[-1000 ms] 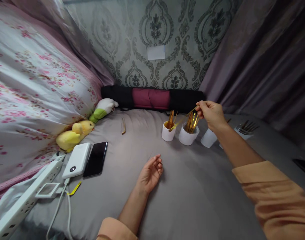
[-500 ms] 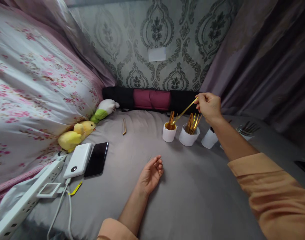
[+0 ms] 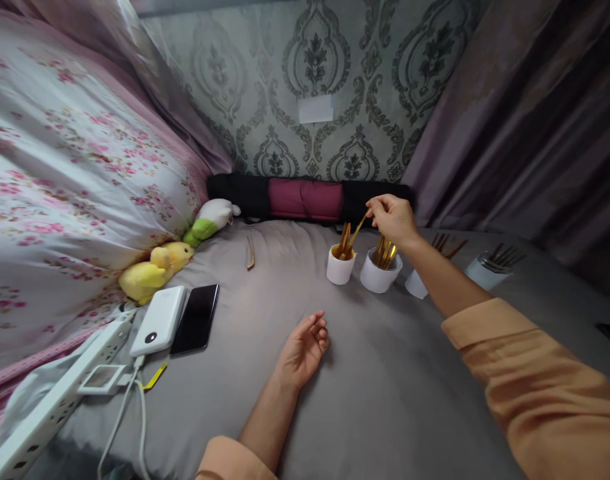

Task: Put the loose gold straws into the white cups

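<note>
My right hand [image 3: 392, 217] pinches the upper end of a slim gold fork [image 3: 357, 230] between thumb and fingertips. The fork slants down to the left, its lower end inside the leftmost white cup [image 3: 340, 270], where several gold pieces stand. Just below my right hand is a second white cup [image 3: 379, 278] holding several gold utensils. My left hand [image 3: 306, 350] rests palm up on the grey sheet in front of the cups, fingers loosely curled and holding nothing. A gold, bent utensil [image 3: 251, 253] lies alone on the sheet to the left.
Farther right stand a white cup [image 3: 415, 285], partly behind my right forearm, and another white cup [image 3: 486, 272] with dark utensils. At left are a phone [image 3: 195, 319], a white power bank [image 3: 158, 321], a power strip [image 3: 59, 393], cables and plush toys [image 3: 155, 270].
My right hand has moved left and slightly down, bringing the fork from a long slant over the leftmost cup to a steeper tilt with its end inside. My left hand stays put.
</note>
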A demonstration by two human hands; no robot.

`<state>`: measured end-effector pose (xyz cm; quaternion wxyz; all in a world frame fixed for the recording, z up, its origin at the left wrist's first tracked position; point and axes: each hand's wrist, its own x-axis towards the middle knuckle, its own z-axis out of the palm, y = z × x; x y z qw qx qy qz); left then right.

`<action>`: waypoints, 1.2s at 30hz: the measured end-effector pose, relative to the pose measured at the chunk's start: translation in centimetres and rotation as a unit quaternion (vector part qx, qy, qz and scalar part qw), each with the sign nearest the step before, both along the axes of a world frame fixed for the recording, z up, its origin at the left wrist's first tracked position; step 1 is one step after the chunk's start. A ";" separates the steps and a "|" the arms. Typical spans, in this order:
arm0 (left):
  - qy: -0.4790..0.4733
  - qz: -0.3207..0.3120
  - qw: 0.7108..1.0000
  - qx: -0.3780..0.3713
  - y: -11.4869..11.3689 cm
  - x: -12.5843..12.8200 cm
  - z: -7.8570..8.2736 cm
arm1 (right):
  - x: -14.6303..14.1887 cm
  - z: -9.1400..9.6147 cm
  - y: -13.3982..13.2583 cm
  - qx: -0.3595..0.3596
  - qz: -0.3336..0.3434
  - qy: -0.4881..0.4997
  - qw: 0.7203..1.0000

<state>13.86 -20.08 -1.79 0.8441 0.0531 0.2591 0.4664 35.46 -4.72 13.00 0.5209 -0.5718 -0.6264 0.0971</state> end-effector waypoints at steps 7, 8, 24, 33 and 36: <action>0.004 0.000 1.000 0.000 0.0 0.0 0.0 | -0.5 -0.8 0.4 -0.029 0.023 -0.024 0.999; 0.004 0.000 1.000 0.000 0.0 0.0 0.0 | -0.5 -0.9 0.5 -0.033 0.025 -0.026 0.999; 0.017 0.004 1.000 -0.007 0.0 0.1 0.3 | -1.0 -2.7 1.1 -0.085 0.031 -0.054 0.994; 0.015 0.003 1.000 -0.004 0.0 0.1 0.2 | -0.9 -3.8 1.1 -0.094 0.030 -0.084 0.992; 0.017 0.003 1.000 -0.005 0.0 0.1 0.2 | -0.8 -4.0 1.1 -0.087 0.020 -0.095 0.991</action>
